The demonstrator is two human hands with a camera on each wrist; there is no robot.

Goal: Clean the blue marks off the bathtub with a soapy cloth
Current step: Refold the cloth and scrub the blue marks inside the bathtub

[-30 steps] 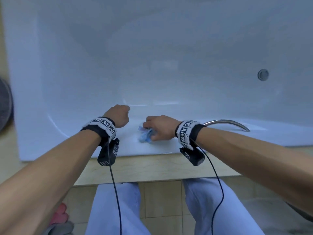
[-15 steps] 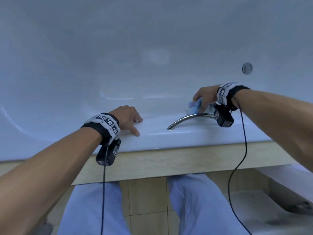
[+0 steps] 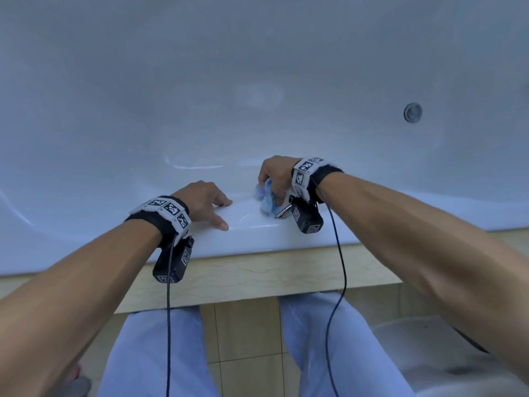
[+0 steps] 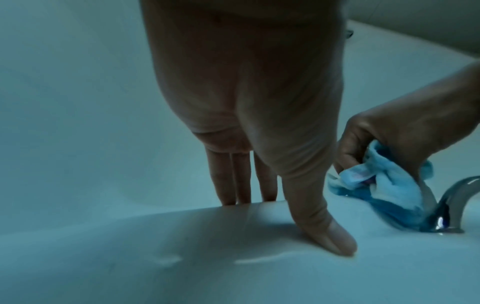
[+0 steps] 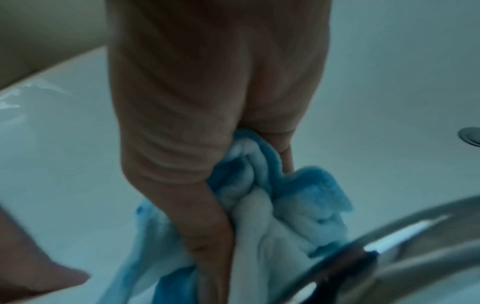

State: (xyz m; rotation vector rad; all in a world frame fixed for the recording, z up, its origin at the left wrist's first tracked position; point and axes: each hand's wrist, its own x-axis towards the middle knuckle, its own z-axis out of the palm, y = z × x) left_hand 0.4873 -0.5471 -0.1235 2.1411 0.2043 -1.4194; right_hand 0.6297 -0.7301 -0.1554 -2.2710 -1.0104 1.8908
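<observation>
In the head view, left of centre, the left hand (image 3: pixel 201 197) rests on the white rim of the bathtub (image 3: pixel 114 224) with its fingers spread and fairly straight, thumb tip and fingertips pressing the glossy surface and holding nothing; it looks like a brace. Just right of it, at the middle of the frame, the right hand (image 3: pixel 276 174) is curled tightly round a bunched blue cloth (image 3: pixel 267 200), whose lower folds touch the rim beside the foot of a curved chrome handle (image 3: pixel 283 214). The cloth looks soft, light and damp, so it should crush to any shape; a full-fist hold on the wad, as now, suits scrubbing better than a fingertip pinch. The wet enamel is probably slippery under both palm and cloth. No blue marks are clearly visible on the tub. Far right, high on the tub wall, sits a round metal fitting (image 3: pixel 412 112).
</observation>
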